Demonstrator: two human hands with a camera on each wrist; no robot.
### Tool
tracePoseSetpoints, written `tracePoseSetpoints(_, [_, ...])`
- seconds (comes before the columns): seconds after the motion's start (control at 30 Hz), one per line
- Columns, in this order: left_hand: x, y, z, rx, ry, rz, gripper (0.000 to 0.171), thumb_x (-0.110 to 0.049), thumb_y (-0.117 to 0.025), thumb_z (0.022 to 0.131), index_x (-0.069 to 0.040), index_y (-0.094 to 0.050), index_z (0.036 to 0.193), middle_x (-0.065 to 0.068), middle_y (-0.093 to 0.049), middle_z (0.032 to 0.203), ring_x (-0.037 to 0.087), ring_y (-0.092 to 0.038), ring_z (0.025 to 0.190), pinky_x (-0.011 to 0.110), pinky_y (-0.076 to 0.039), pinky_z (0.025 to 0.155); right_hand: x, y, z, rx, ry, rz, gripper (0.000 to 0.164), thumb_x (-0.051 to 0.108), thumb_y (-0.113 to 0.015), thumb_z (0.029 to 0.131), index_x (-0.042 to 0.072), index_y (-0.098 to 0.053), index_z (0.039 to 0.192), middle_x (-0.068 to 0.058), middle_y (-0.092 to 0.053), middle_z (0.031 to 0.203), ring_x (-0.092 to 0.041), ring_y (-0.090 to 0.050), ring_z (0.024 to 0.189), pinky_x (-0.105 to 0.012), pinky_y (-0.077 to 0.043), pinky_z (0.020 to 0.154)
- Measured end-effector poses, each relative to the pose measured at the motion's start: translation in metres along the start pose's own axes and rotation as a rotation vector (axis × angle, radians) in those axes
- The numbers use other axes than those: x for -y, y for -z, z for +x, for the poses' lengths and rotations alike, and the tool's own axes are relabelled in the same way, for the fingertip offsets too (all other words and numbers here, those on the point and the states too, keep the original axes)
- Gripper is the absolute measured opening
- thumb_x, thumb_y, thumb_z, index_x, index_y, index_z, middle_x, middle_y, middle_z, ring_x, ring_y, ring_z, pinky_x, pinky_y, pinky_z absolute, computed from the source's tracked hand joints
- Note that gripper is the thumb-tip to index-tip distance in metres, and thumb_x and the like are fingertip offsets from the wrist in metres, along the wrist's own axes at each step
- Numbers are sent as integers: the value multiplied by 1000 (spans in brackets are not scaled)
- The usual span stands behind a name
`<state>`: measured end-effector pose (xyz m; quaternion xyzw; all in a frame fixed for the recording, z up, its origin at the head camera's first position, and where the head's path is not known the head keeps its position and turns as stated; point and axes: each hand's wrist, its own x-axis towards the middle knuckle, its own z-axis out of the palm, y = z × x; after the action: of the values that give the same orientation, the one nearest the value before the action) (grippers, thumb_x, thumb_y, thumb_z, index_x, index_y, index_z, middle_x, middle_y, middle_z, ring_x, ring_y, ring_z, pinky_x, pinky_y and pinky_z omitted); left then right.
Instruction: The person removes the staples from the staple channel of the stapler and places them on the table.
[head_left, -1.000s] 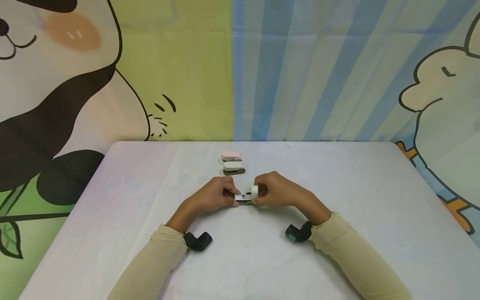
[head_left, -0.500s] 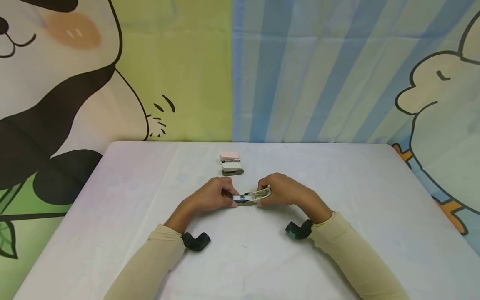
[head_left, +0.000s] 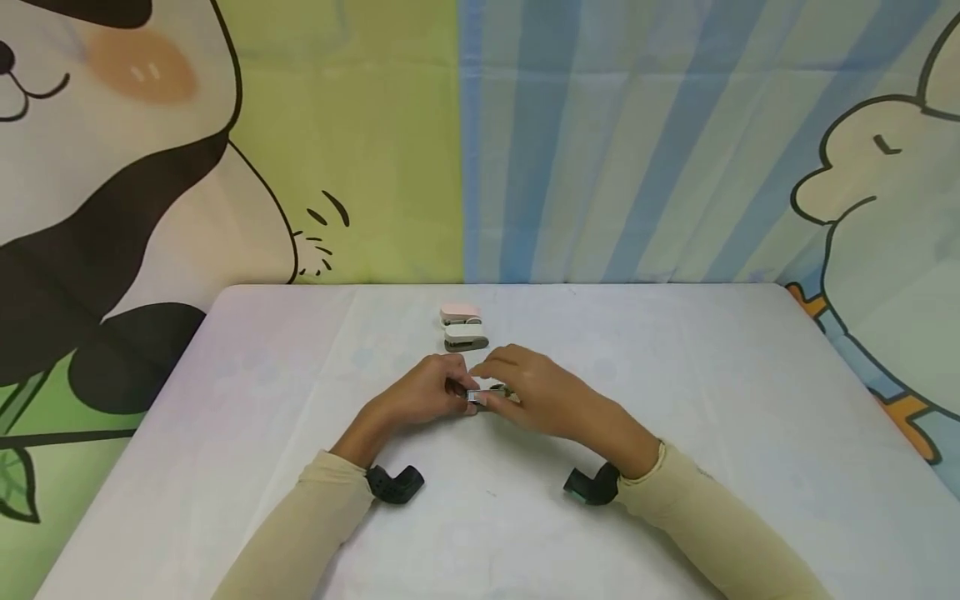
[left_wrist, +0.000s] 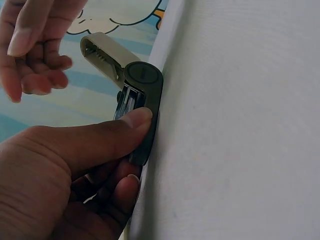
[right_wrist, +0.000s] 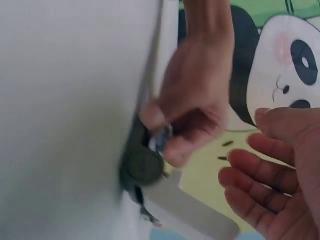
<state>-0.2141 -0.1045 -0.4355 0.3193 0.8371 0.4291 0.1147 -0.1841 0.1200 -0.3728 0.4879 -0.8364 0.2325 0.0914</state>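
A small stapler (left_wrist: 145, 73) with a dark grey-green base rests on the white table, its pale cover (left_wrist: 107, 55) swung far back from the base. The thumb and fingers of my left hand (head_left: 423, 387) pinch its base by the metal staple channel (left_wrist: 129, 100). Close to it is my right hand (head_left: 551, 392), which partly hides the stapler in the head view. Seen from the right wrist, the right hand's fingers (right_wrist: 260, 190) are loosely bent and apart from the raised cover, with nothing between them.
Beyond the hands, a pink stapler (head_left: 460, 312) and a white stapler (head_left: 465, 338) sit close together on the table (head_left: 675, 350). A patterned cloth backdrop (head_left: 600, 150) hangs behind the table. Each wrist carries a black camera mount.
The right hand has let go of the stapler's cover after swinging it back to the right, then moved left over the stapler. The left hand keeps its grip on the base.
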Motion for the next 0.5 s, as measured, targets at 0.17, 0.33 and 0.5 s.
tracePoseSetpoints(0.17, [-2, -2, 2, 3, 3, 1, 19, -5, -82, 76, -7, -77, 95, -3, -56, 81, 11, -55, 75, 27, -48, 67, 5, -12, -1, 91, -147, 33, 18, 11, -70, 91, 3, -70, 107, -3, -63, 94, -11, -57, 80, -24, -47, 69])
tracePoseSetpoints(0.33, [-6, -4, 3, 23, 23, -14, 23, -5, -83, 76, -5, -77, 97, -2, -57, 81, 11, -58, 75, 27, -49, 67, 4, -16, -2, 138, -261, -22, 6, 9, -73, 88, 5, -74, 92, 1, -57, 83, -11, -54, 73, -24, -47, 65])
tracePoseSetpoints(0.5, [-8, -3, 2, -1, 47, -3, 20, -6, -82, 76, -7, -77, 96, -4, -59, 82, 12, -57, 76, 28, -48, 68, 3, -21, -1, 158, -302, -19, 5, 8, -74, 87, 5, -76, 90, 2, -55, 80, -10, -52, 71, -22, -45, 63])
